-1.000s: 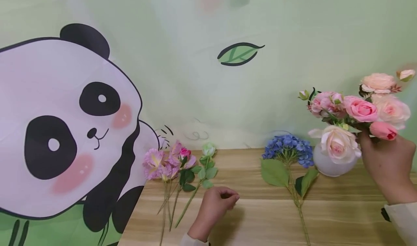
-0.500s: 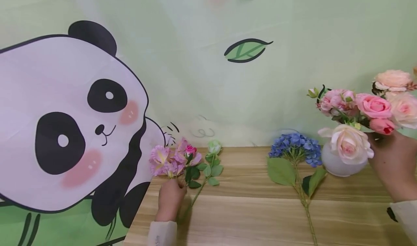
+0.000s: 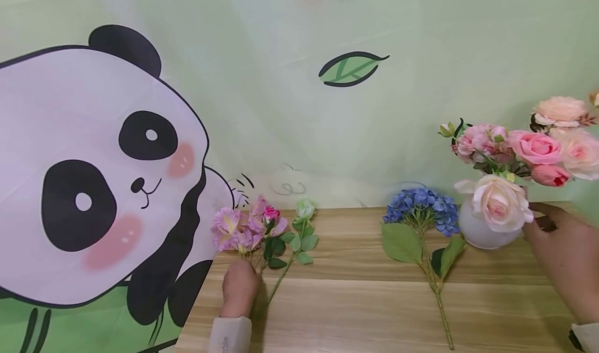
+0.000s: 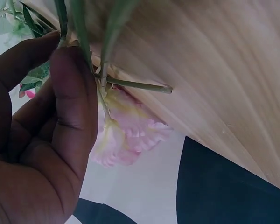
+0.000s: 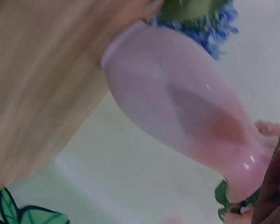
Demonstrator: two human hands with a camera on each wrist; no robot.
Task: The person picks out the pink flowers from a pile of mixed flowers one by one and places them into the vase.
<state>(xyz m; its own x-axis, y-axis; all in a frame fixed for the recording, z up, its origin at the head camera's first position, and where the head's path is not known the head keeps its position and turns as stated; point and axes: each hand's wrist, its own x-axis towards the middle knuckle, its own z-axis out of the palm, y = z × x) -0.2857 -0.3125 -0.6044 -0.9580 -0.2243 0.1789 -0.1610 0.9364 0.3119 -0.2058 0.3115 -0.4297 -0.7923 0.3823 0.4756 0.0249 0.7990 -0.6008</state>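
Note:
My left hand [image 3: 240,286] pinches an artificial flower stem [image 4: 61,18] between thumb and finger, just below the pink-purple blooms [image 3: 236,233]. More green stems [image 4: 116,28] run beside the thumb in the left wrist view. A pink rosebud [image 3: 271,213] and a white rose [image 3: 305,208] on a leafy stem lie to the right of these blooms. At the far right, my right hand [image 3: 561,254] is beside the white vase [image 5: 172,98], its extended fingers [image 5: 276,179] right at the lip. Pink and cream roses [image 3: 538,147] fill the vase, one large pale rose [image 3: 499,205] drooping over its front.
A blue hydrangea [image 3: 423,207] with broad leaves lies on the wooden table [image 3: 355,311], left of the vase. Behind the table's back edge hangs a pale green backdrop [image 3: 271,103] with a printed panda [image 3: 126,134]. The left table edge runs close to my left hand.
My left hand has moved left from the table's middle onto the pink-purple flowers' stems. My right hand has dropped slightly, from under the roses to beside the vase.

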